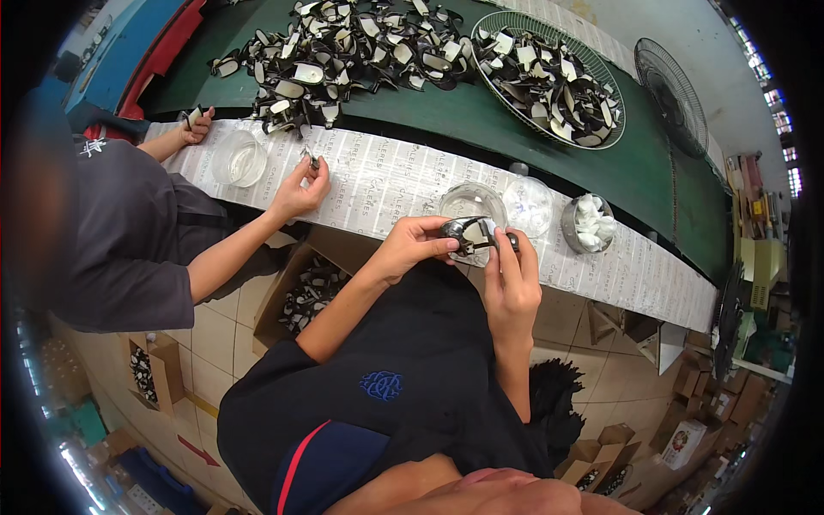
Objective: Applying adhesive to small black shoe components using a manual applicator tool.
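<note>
My left hand [420, 247] is closed round one end of a glossy black shoe-heel-like piece [468, 233] with a pale face, held up over the bench's near edge. Closed fingers of my right hand [512, 279] pinch the piece's other side. A bit of white shows at those fingertips; what it is I cannot make out. Just beyond the piece stands a clear round bowl [474, 199], with a clear rounded container [527, 206] beside it. Farther right, a metal bowl [570, 230] holds white wads [594, 221].
A pile of similar pieces [352, 51] covers the green table [395, 112]. More fill a wire basket [620, 103] near a fan [672, 90]. To my left, a co-worker [129, 223] handles small pieces beside another clear bowl [239, 160]. A cardboard box [273, 300] of pieces stands below.
</note>
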Motion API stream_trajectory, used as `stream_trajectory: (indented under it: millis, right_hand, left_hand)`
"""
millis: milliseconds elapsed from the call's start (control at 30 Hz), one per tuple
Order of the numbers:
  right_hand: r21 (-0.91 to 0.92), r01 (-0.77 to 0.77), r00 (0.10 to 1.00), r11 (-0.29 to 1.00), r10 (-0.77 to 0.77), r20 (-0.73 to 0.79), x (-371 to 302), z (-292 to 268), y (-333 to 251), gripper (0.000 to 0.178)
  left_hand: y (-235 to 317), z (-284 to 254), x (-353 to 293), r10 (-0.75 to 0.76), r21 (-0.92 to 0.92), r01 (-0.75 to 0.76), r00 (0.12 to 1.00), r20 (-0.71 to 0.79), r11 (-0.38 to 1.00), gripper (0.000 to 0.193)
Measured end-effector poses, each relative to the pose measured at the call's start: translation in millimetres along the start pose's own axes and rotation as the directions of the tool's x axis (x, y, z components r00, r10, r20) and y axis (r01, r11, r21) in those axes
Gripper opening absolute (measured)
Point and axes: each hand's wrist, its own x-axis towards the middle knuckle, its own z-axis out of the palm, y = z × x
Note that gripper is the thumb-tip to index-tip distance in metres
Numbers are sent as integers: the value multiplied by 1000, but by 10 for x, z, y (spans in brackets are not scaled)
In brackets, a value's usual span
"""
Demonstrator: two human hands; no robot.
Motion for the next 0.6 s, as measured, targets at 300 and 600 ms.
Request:
stream_trajectory:
  millis: [300, 600]
  right_hand:
    - [-46, -27, 999, 999, 25, -32, -10, -13, -27, 28]
    - [87, -44, 999, 995, 41, 35, -114, 50, -111, 29]
  left_hand:
    - [15, -22, 6, -1, -18, 1, 1000, -15, 1000, 32]
    - [34, 11, 5, -29, -115, 26, 999, -24, 993, 25]
